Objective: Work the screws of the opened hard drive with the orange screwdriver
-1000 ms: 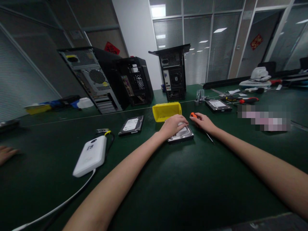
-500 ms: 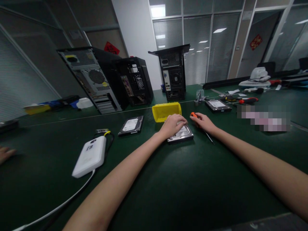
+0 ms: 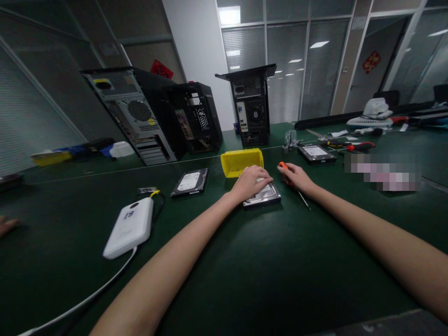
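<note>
My left hand (image 3: 251, 182) lies over a silver hard drive (image 3: 265, 198) flat on the green table, fingers closed across its upper part and hiding much of it. Just to the right, my right hand (image 3: 297, 177) is closed around the orange handle of a screwdriver (image 3: 304, 199). Its shaft points down toward me and lies apart from the drive. Directly behind my left hand a yellow plastic bin (image 3: 242, 162) rests with its opening facing me.
A second hard drive (image 3: 190, 182) lies left, a third (image 3: 316, 153) right, near pliers (image 3: 360, 146). A white power bank (image 3: 129, 228) trails a cable. Computer cases (image 3: 140, 116) stand behind. Another person's hand (image 3: 7, 226) shows at the left edge.
Both my hands stay nearly where they were, with the screwdriver shifted only slightly. The other person's hand at the left edge has drawn slightly further out of view.
</note>
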`<action>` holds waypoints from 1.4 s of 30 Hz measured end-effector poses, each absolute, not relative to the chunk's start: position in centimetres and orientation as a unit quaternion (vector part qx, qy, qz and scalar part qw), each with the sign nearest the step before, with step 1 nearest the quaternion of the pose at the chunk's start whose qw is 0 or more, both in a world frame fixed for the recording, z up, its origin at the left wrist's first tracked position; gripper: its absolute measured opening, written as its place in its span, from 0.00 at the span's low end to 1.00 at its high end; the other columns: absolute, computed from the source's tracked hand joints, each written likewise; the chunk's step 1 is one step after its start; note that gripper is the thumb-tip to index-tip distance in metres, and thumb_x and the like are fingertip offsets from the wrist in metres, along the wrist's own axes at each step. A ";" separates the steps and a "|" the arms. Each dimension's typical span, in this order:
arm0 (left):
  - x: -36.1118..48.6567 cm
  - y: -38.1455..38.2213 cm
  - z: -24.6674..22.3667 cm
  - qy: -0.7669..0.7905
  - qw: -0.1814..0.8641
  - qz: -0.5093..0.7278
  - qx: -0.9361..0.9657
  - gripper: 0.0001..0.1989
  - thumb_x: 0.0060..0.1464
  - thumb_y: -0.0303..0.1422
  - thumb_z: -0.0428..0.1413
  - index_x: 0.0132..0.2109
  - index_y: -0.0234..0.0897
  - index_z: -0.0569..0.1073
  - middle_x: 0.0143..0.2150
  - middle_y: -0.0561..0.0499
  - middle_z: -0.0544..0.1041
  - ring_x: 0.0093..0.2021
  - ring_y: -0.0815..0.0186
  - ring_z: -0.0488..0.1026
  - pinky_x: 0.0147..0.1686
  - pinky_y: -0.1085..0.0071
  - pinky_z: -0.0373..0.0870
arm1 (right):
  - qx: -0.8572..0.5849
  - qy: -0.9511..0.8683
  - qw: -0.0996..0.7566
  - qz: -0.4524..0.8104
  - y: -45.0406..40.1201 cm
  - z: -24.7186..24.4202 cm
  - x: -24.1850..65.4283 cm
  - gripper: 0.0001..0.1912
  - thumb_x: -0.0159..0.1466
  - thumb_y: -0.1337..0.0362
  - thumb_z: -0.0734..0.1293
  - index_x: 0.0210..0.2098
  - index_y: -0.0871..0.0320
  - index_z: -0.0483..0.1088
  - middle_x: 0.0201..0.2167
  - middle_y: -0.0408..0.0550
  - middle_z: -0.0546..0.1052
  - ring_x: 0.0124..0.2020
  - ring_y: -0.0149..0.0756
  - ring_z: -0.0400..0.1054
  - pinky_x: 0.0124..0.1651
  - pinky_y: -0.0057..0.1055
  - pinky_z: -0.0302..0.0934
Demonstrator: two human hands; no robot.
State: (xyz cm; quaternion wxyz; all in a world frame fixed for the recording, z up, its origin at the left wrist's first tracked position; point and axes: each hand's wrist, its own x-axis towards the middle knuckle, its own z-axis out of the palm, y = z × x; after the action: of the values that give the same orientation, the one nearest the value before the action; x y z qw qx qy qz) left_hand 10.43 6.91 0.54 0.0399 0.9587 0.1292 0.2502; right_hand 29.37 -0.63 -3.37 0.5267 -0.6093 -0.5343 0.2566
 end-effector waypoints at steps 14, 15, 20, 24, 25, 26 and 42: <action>10.2 6.5 0.9 0.094 -0.001 0.251 0.963 0.11 0.59 0.34 0.54 0.36 0.40 0.80 0.40 0.50 0.79 0.42 0.62 0.73 0.43 0.63 0.64 | -0.612 -0.536 0.526 0.247 -0.6 -3.4 29.4 0.21 0.60 0.47 0.62 0.37 0.60 0.67 0.18 0.40 0.66 0.19 0.28 0.59 0.22 0.24 0.51; 10.2 6.5 0.9 0.092 -0.004 0.247 0.965 0.11 0.59 0.34 0.54 0.36 0.40 0.80 0.40 0.50 0.79 0.42 0.62 0.73 0.43 0.64 0.64 | -0.612 -0.536 0.527 0.247 -0.6 -3.5 29.4 0.21 0.60 0.47 0.62 0.38 0.60 0.67 0.18 0.40 0.66 0.19 0.28 0.60 0.22 0.24 0.52; 10.1 6.4 1.1 0.080 -0.022 0.235 0.968 0.11 0.60 0.34 0.53 0.38 0.39 0.81 0.41 0.50 0.79 0.42 0.62 0.72 0.41 0.65 0.63 | -0.608 -0.533 0.531 0.252 -0.5 -3.6 29.4 0.21 0.60 0.46 0.61 0.37 0.59 0.67 0.17 0.39 0.65 0.18 0.27 0.59 0.22 0.24 0.52; 10.1 6.3 1.2 0.074 -0.035 0.230 0.970 0.11 0.60 0.34 0.52 0.39 0.39 0.80 0.41 0.49 0.79 0.41 0.63 0.72 0.41 0.65 0.62 | -0.606 -0.530 0.535 0.258 -0.6 -3.5 29.3 0.20 0.60 0.46 0.62 0.36 0.59 0.66 0.17 0.39 0.65 0.18 0.27 0.59 0.21 0.24 0.52; 10.1 6.3 1.2 0.071 -0.038 0.227 0.971 0.12 0.60 0.33 0.52 0.39 0.39 0.80 0.41 0.49 0.78 0.41 0.63 0.72 0.41 0.65 0.62 | -0.605 -0.529 0.536 0.259 -0.6 -3.5 29.3 0.20 0.60 0.47 0.62 0.36 0.59 0.66 0.17 0.39 0.65 0.18 0.27 0.59 0.21 0.24 0.51; 10.1 6.2 1.2 0.067 -0.041 0.225 0.971 0.12 0.61 0.33 0.52 0.39 0.39 0.80 0.41 0.49 0.78 0.41 0.63 0.72 0.40 0.65 0.63 | -0.604 -0.528 0.537 0.261 -0.7 -3.4 29.3 0.20 0.60 0.47 0.62 0.36 0.59 0.66 0.17 0.39 0.65 0.17 0.27 0.58 0.21 0.24 0.51; 10.0 6.9 0.1 0.098 0.069 0.270 0.955 0.10 0.60 0.34 0.54 0.38 0.40 0.81 0.43 0.49 0.78 0.44 0.62 0.72 0.47 0.62 0.69 | -0.555 -0.482 0.596 0.322 -1.4 -2.9 29.1 0.22 0.60 0.45 0.61 0.41 0.57 0.62 0.15 0.35 0.63 0.12 0.25 0.53 0.14 0.22 0.49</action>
State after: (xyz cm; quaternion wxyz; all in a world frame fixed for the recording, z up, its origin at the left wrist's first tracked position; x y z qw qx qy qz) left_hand 10.05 6.89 0.06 0.0689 0.9554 0.0980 0.2701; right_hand 29.06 -1.36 -2.93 0.5959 -0.5552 -0.4825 0.3223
